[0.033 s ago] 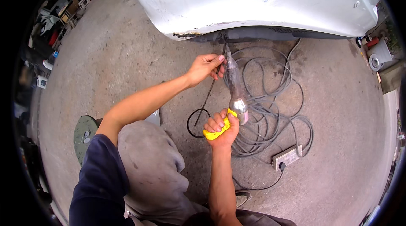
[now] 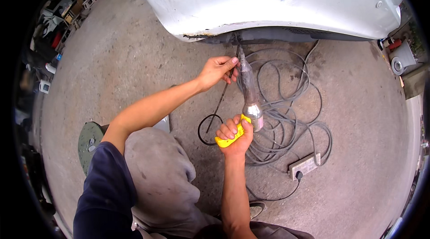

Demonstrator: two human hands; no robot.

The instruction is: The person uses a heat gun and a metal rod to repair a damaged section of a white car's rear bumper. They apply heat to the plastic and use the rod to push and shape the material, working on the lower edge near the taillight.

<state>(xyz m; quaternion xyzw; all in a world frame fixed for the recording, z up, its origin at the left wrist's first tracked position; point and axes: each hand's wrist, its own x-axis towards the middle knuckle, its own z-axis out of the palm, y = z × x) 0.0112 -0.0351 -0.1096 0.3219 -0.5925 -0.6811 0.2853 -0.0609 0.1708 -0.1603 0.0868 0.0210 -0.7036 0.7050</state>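
Yellow-handled heat gun (image 2: 249, 87) pointing toward white bumper (image 2: 268, 8); black rod (image 2: 218, 104) alongside.

Soft, bright light falls evenly on my hands (image 2: 213, 75) and the concrete floor (image 2: 143, 69); the white bumper (image 2: 264, 8) towards one o'clock gleams palest (dark shadow lies beneath). My fisheye view bends toward black corners, blurring clutter (image 2: 54, 25) at ten o'clock.

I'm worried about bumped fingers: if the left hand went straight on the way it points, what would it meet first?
The left hand would most likely meet the tapered nozzle of the yellow-handled tool, close by on its right; depth is unclear, so it might pass above or below.
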